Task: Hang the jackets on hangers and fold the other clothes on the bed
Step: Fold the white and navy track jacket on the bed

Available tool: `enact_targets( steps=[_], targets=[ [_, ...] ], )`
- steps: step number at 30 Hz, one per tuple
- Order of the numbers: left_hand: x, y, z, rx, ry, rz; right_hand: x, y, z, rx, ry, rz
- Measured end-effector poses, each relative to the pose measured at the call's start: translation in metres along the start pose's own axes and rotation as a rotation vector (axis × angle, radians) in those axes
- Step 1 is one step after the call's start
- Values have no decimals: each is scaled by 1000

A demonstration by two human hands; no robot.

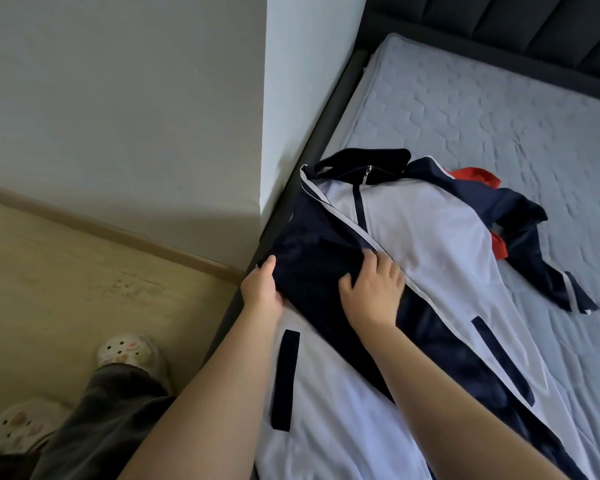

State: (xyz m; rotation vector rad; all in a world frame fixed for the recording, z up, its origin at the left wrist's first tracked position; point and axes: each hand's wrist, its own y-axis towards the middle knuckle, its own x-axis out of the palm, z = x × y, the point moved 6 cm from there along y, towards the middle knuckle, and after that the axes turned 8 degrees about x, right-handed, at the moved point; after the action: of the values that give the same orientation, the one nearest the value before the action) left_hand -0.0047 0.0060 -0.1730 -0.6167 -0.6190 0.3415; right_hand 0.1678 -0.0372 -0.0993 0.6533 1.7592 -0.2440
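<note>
Left hand (pixel 261 289) gripping the jacket (pixel 430 244) sleeve (pixel 312 244); right hand (pixel 373 289), opened wide, pressing it flat; keeping fabric taut seems advisable.

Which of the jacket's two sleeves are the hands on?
The navy sleeve by the bed's edge, laid across the white front: the left hand grips it, the right hand rests on it. The other sleeve sprawls untouched on the mattress.
</note>
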Motion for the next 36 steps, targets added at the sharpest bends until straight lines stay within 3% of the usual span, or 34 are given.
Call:
enact_targets(
  steps=[4, 10, 12, 16, 18, 20, 23, 27, 30, 31, 33, 36],
  targets=[
    [1, 2, -2, -11, -24, -40, -12, 41, -69, -206, 35, 81],
    [-3, 4, -6, -76, -17, 35, 5, 100, -113, -282, -196, -63],
    [-5, 3, -8, -96, -56, 53, 3, 111, -108, -177, -60, -99],
    [-6, 0, -9, -127, -89, 112, 7, 127, -60, 493, 632, -317],
    [-6, -3, -7, -123, -60, 126, 9, 124, -45, 603, 638, -375],
    [-6, -6, -2, -101, -19, 125, 5, 120, -45, 455, 376, -320],
    [-10, -12, 15, 113, 291, 156, -10, 101, -69, 87, 290, -86],
    [-5, -52, 45, 709, 778, 230, -35, 42, -75, -307, 345, 180],
    [27, -79, 31, 1266, 1298, -22, -29, 4, -42, -329, 256, 150],
    [35, -83, 17, 1335, 1497, -154, -23, -4, -29, -286, 186, 88],
    [35, -79, -14, 1198, 1802, -352, -3, -18, 4, -193, -4, -75],
    [23, -75, -40, 1051, 1987, -425, 10, -32, 49, -157, -187, -199]
  ],
)
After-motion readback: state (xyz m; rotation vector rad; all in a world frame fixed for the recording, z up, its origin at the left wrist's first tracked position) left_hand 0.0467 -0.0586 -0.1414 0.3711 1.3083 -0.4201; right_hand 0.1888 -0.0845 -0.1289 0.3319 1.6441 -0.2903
